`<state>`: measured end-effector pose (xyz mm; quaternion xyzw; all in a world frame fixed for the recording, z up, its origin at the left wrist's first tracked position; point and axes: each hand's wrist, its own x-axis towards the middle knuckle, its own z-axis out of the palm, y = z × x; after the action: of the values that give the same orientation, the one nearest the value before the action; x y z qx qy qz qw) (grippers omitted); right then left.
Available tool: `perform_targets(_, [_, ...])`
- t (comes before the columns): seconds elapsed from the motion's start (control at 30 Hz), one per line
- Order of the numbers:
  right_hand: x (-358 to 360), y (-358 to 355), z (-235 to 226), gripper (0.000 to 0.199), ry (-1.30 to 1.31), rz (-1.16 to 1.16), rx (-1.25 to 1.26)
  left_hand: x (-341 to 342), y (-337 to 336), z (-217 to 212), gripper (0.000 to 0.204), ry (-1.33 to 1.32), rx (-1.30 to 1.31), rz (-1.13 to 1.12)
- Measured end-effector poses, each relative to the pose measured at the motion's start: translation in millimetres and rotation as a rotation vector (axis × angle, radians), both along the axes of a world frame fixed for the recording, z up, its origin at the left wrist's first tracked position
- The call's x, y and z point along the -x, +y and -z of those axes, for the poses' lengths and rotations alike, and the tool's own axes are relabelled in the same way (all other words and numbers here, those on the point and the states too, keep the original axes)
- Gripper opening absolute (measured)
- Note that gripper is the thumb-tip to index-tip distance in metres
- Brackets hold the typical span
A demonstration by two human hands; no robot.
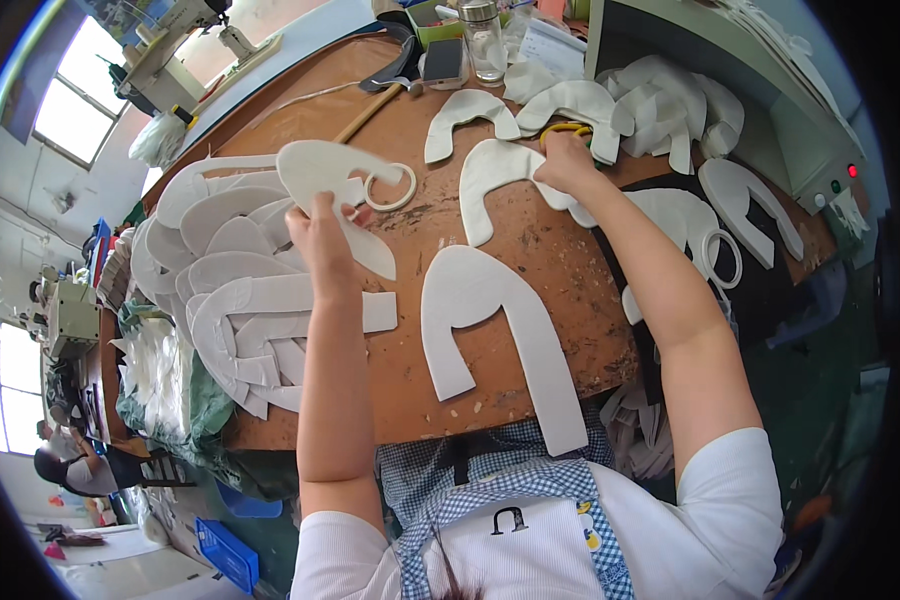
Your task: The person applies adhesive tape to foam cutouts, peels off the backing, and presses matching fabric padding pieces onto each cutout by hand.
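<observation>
My left hand (320, 235) is closed on a white U-shaped piece of sheet padding (335, 165), lifted over the left pile, its far end slightly blurred. Behind it, a roll of white tape (390, 187) lies on the table. At the far right of the middle, my right hand (572, 168) has its fingers closed at the edge of another white U-shaped piece (488, 180); its fingertips are partly hidden. Yellow-handled scissors (567, 129) lie just beyond those fingers. Between my arms a single white U-shaped piece (500, 300) lies flat, one leg reaching over the table's front edge.
A pile of white pieces (235, 240) covers the table's left side. More white pieces (660, 100) crowd the far right, beside a grey cabinet (690, 60). A hammer (370, 112), phone (444, 62) and glass jar (483, 45) lie at the back. Another tape roll (735, 275) sits right.
</observation>
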<state>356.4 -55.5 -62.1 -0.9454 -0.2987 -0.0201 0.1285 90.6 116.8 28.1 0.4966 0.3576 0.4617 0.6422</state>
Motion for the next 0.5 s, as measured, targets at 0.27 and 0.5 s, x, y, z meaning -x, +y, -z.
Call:
perform_targets(0.27, [55.0, -14.9, -27.7, 0.011, 0.414, -0.247, -0.857, -10.4, -50.8, 46.6, 0.052, 0.361, -0.316, 0.235])
perform_targets(0.5, [161.8, -26.3, -45.8, 0.035, 0.175, -0.643, -0.836, -36.7, -92.0, 44.1, 0.040, -0.141, 0.088, 0.460])
